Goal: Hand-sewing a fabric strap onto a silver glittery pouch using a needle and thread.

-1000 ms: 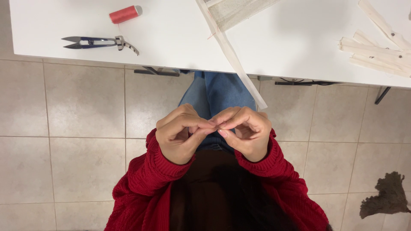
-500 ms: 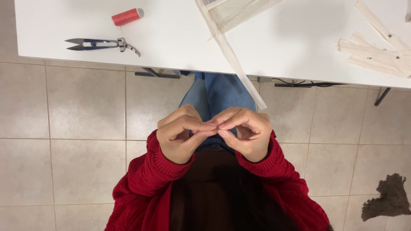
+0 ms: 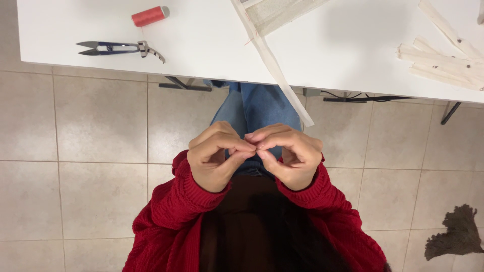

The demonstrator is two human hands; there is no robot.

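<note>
My left hand [image 3: 217, 157] and my right hand [image 3: 288, 155] are held together over my lap, below the white table's edge [image 3: 212, 70]. The thumbs and forefingers of both hands pinch together at one spot where the fingertips meet. What they pinch is too small to make out. Red knitted sleeves cover both wrists. On the table lie a red spool of thread [image 3: 149, 16], metal thread snips [image 3: 118, 48] and a long beige fabric strip [image 3: 275, 65] that hangs over the table's edge above my hands.
Beige fabric [image 3: 282, 10] lies at the table's back. Several pale wooden sticks [image 3: 443, 63] sit at the right. The floor is tiled; a dark rag [image 3: 456, 234] lies at the lower right. Table legs and cables show under the table.
Both hands stay pinched together in the same place; the fingers have shifted only slightly. The view has drifted a little.
</note>
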